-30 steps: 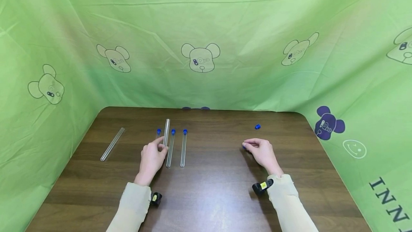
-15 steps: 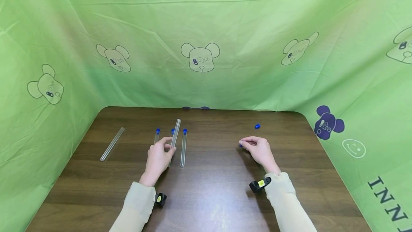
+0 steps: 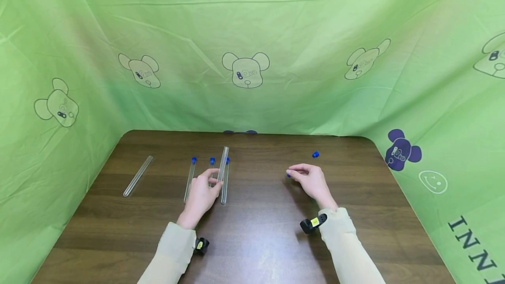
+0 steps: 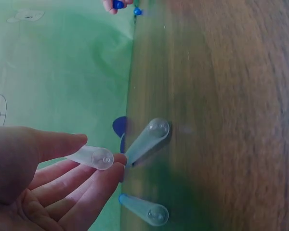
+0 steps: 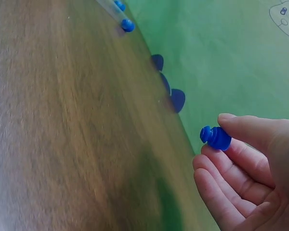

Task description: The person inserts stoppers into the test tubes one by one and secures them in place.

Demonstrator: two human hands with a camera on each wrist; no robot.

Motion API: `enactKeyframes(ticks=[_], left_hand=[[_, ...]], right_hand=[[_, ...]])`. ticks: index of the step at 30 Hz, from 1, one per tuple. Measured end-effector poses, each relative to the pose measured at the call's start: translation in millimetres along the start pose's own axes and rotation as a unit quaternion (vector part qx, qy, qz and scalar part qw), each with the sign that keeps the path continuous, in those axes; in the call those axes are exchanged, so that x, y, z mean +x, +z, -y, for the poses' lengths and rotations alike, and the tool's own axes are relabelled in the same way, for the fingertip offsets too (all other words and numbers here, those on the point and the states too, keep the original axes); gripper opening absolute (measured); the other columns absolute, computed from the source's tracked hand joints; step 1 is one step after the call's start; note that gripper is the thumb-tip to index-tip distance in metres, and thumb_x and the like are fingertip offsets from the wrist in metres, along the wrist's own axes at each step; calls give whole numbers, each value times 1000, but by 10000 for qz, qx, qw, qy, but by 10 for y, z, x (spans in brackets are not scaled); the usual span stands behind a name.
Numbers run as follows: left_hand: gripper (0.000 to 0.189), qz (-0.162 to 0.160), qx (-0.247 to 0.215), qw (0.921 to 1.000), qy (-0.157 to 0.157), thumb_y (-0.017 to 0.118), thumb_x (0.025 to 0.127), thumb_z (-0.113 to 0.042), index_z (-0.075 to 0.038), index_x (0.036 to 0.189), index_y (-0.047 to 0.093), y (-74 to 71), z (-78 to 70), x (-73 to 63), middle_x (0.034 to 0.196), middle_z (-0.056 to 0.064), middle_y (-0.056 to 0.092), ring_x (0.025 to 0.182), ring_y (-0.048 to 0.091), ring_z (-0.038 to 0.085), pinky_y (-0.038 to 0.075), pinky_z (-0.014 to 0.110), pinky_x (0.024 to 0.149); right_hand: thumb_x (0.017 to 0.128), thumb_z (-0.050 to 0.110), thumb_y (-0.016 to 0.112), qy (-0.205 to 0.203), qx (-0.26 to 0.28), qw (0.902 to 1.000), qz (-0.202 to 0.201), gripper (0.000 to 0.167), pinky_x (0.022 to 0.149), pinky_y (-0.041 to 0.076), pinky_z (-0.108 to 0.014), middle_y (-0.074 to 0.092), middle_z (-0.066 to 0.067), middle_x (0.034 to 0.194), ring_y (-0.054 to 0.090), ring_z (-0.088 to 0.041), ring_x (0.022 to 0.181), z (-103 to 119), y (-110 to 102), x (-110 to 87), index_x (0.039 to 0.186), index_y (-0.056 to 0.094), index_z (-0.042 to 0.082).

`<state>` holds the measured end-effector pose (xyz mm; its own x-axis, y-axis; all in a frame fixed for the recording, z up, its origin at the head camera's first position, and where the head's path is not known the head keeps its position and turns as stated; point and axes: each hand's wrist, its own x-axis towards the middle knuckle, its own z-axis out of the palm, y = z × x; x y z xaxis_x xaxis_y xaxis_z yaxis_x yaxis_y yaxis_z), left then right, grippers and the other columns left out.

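Observation:
My left hand [image 3: 202, 196] pinches an uncapped clear test tube [image 3: 223, 161] between thumb and fingers, its open end tilted up and away. In the left wrist view the rounded bottom of this test tube [image 4: 98, 158] points toward the camera. Beneath and around that hand lie three test tubes with blue caps, one at the left [image 3: 190, 181], one partly hidden behind the fingers, and one at the right [image 3: 225, 187]. Over the table's right half, my right hand [image 3: 313, 184] pinches a small blue cap [image 5: 217, 138], its narrower plug end facing left in the right wrist view.
Another uncapped test tube [image 3: 137, 176] lies slanted on the left of the brown wooden table [image 3: 260, 231]. A loose blue cap [image 3: 315, 154] lies toward the back right. Green printed cloth [image 3: 244, 21] walls the table's back and sides.
The left hand has moved right with the uncapped test tube, passing over the capped ones. The right hand has shifted slightly left with its blue cap.

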<state>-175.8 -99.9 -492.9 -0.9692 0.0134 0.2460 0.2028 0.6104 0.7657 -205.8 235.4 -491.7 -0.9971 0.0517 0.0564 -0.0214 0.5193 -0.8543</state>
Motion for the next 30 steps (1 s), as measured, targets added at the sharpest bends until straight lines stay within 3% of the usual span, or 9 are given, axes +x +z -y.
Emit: enactKeyframes(ticks=[5, 9, 18, 30], left_hand=[[35, 129, -8, 9999, 29, 78, 87, -7, -5, 122, 70, 23, -41, -13, 83, 1, 76, 62, 68, 9, 54, 41, 69], [36, 260, -3, 9997, 18, 78, 88, -9, -5, 123, 70, 50, -64, -25, 85, 0, 76, 62, 67, 6, 55, 41, 71], [38, 470, -134, 9988, 12, 79, 89, -10, -4, 125, 70, 140, -86, -47, 88, 1, 76, 60, 65, 3, 53, 32, 62], [36, 445, -131, 9986, 236, 80, 88, -12, -6, 122, 72, 204, -134, -51, 85, -1, 76, 55, 59, 1, 50, 34, 66]], right_hand=[[91, 20, 80, 6, 108, 9999, -13, 27, 72, 53, -20, 76, -10, 96, 71, -14, 84, 38, 31, 13, 108, 76, -1], [90, 19, 80, 64, 272, 9996, 22, 29, 72, 54, -22, 76, -11, 97, 72, -22, 86, 59, 57, 18, 110, 76, -2], [93, 19, 77, 124, 607, 9981, 78, 28, 82, 57, -44, 76, -13, 96, 73, -36, 89, 105, 104, 34, 111, 75, -2], [93, 25, 78, 218, 757, 9969, 44, 31, 85, 55, -46, 76, -11, 97, 73, -36, 88, 149, 208, 34, 112, 76, 0]])
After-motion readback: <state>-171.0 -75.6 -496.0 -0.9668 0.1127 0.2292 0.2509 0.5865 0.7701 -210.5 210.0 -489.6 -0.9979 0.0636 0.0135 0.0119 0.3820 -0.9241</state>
